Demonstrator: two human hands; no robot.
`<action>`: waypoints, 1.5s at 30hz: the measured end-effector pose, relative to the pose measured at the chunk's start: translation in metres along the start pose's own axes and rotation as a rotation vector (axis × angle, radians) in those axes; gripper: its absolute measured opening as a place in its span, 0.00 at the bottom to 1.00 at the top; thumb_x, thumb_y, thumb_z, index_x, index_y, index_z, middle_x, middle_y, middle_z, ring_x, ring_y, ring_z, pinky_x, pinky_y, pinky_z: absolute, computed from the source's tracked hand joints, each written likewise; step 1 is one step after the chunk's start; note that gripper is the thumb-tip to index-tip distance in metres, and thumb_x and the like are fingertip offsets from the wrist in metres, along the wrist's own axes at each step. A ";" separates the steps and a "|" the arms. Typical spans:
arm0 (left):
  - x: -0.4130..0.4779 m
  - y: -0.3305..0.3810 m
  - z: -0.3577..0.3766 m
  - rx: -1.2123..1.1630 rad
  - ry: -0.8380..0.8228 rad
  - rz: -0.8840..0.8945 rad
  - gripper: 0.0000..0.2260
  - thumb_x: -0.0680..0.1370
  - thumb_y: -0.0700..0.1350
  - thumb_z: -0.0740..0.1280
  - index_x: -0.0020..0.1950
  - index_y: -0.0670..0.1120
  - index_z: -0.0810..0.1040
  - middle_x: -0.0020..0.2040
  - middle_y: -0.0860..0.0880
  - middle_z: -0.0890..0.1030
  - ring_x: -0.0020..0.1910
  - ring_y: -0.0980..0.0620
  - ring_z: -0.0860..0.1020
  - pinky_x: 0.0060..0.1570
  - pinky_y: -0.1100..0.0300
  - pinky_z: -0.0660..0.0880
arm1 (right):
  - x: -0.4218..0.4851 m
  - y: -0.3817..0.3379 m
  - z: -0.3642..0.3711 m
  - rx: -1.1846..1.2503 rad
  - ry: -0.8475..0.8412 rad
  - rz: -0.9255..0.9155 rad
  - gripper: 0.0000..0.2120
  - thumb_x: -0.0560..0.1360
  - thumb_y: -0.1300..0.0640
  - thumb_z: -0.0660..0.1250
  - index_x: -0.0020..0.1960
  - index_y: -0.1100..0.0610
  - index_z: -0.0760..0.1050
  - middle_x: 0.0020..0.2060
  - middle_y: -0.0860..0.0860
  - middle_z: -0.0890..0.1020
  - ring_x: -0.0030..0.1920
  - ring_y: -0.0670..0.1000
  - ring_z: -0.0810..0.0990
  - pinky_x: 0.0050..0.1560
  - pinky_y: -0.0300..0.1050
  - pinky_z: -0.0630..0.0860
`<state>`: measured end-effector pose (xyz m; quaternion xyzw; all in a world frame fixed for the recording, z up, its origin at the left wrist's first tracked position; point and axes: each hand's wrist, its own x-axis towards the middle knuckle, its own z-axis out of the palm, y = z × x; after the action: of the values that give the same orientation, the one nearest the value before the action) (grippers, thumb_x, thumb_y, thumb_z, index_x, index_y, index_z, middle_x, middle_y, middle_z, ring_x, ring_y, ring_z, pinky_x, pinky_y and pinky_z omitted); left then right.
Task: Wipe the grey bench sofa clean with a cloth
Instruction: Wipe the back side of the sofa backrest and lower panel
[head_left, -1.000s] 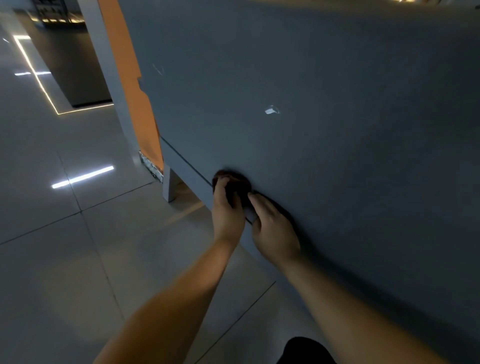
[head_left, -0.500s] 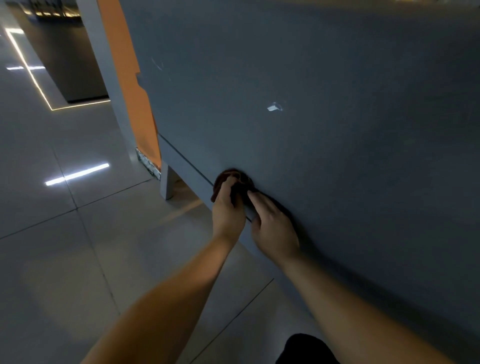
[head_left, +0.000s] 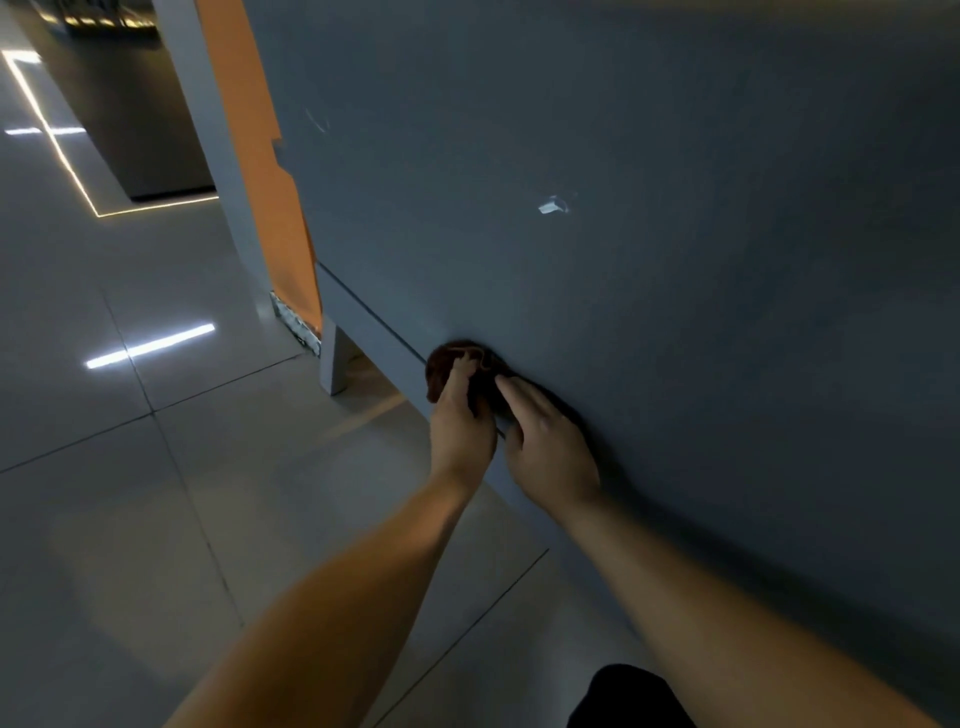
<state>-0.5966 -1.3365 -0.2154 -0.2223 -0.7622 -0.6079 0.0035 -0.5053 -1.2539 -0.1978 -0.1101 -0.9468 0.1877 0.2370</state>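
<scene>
The grey bench sofa (head_left: 649, 312) fills the right and upper part of the view, its flat seat surface reaching a front edge with a seam. A small dark brown cloth (head_left: 470, 364) lies bunched at that front edge. My left hand (head_left: 462, 421) grips the cloth from the edge side, fingers curled over it. My right hand (head_left: 545, 441) lies on the seat just right of the cloth, its straight fingertips touching the cloth's near side. Most of the cloth is hidden under my fingers.
A small white scrap or mark (head_left: 553, 206) sits on the seat further in. An orange panel (head_left: 260, 171) and a grey post (head_left: 208, 145) stand at the bench's far end. One bench leg (head_left: 335, 364) stands on the glossy tiled floor (head_left: 130, 467) to the left.
Both hands and the cloth stay at almost the same spot on the front edge; the left hand's fingers have shifted slightly on the cloth. The view has drifted a little.
</scene>
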 end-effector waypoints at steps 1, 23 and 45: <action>0.000 0.000 -0.002 0.006 -0.016 -0.007 0.18 0.84 0.38 0.59 0.73 0.48 0.72 0.67 0.49 0.78 0.63 0.49 0.77 0.57 0.62 0.73 | 0.000 0.000 0.000 -0.006 -0.003 -0.001 0.27 0.78 0.66 0.63 0.77 0.58 0.68 0.74 0.55 0.72 0.73 0.54 0.71 0.71 0.51 0.71; 0.007 0.051 -0.032 -0.309 0.045 -0.173 0.14 0.83 0.42 0.60 0.65 0.55 0.77 0.61 0.54 0.81 0.60 0.53 0.79 0.65 0.50 0.75 | -0.001 -0.043 -0.056 -0.331 0.039 -0.204 0.31 0.74 0.68 0.68 0.76 0.60 0.68 0.78 0.56 0.66 0.77 0.59 0.64 0.77 0.59 0.61; 0.005 0.184 -0.026 -0.295 0.078 0.132 0.19 0.85 0.44 0.61 0.77 0.48 0.69 0.72 0.57 0.71 0.71 0.56 0.71 0.72 0.62 0.67 | -0.008 -0.051 -0.139 -0.723 -0.162 -0.112 0.35 0.81 0.60 0.52 0.80 0.63 0.35 0.81 0.55 0.37 0.79 0.55 0.30 0.71 0.49 0.20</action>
<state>-0.5452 -1.3291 -0.0372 -0.2463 -0.6479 -0.7197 0.0404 -0.4363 -1.2606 -0.0668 -0.1197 -0.9722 -0.1639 0.1172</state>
